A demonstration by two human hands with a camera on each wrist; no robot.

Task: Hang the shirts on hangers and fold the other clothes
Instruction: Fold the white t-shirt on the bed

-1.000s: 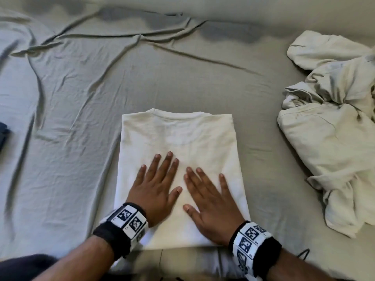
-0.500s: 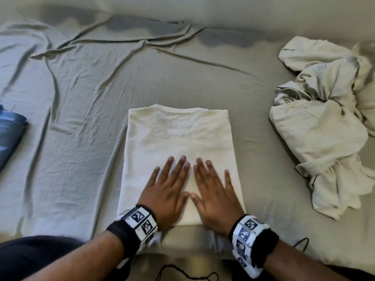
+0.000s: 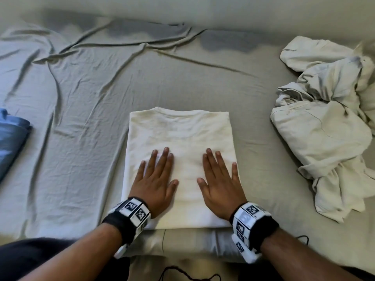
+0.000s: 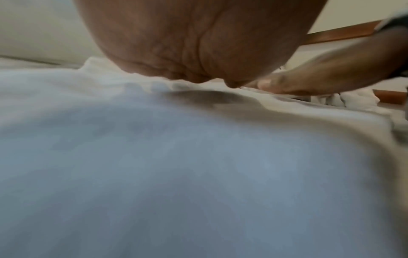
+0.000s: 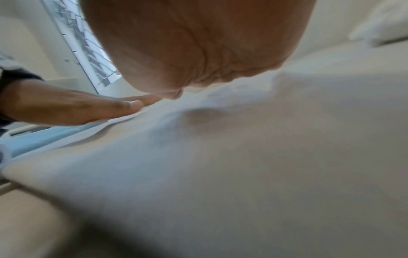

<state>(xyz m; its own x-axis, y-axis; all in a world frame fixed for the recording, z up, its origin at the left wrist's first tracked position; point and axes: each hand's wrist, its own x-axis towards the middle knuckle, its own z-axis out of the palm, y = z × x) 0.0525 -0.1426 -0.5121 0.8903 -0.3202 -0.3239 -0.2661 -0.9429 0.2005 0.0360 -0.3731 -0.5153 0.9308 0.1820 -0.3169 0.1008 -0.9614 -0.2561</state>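
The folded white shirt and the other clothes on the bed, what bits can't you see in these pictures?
- Folded white shirt: underside hidden in all views; the left hand and right hand cover part of its top.
- Blue garment: cut off by the head view's left edge.
- Crumpled cream clothes: bunched folds hide what kind they are.
- Wrist views: cloth too blurred for detail.

White shirt (image 3: 178, 138) (folded) lying flat.
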